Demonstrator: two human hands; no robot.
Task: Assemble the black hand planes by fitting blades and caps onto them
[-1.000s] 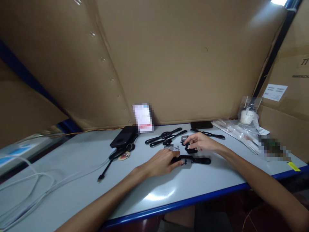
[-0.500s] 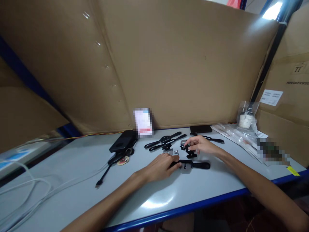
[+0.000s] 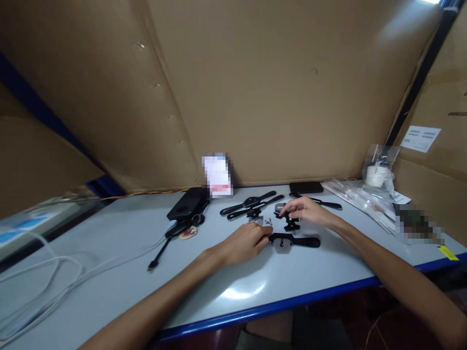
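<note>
Palm down, my left hand (image 3: pixel 248 241) is closed round the left handle of a black spokeshave (image 3: pixel 306 241) lying near the front of the table. A grey metal blade (image 3: pixel 282 244) sits at the spokeshave's middle. Behind it, my right hand (image 3: pixel 308 212) has bent fingers on a small black lever cap (image 3: pixel 278 214), beside another grey blade (image 3: pixel 280 207). More black lever caps (image 3: pixel 292 225) lie under and in front of these fingers. Small silver screws (image 3: pixel 268 221) lie between my hands. Past my left hand are a further blade (image 3: pixel 256 220) and black cap (image 3: pixel 254 213).
Two more spokeshaves (image 3: pixel 251 201) lie behind my hands, and another (image 3: pixel 330 205) lies behind my right wrist. A black power bank (image 3: pixel 188 204) with cables is to the left. A dark phone (image 3: pixel 305 187), plastic bags (image 3: pixel 359 199) and a bagged cup (image 3: pixel 377 175) stand toward the back right.
The camera view has shifted slightly. My left fingers have drawn back from the spokeshave's blade toward its handle end. My right hand stays at the small black parts.
</note>
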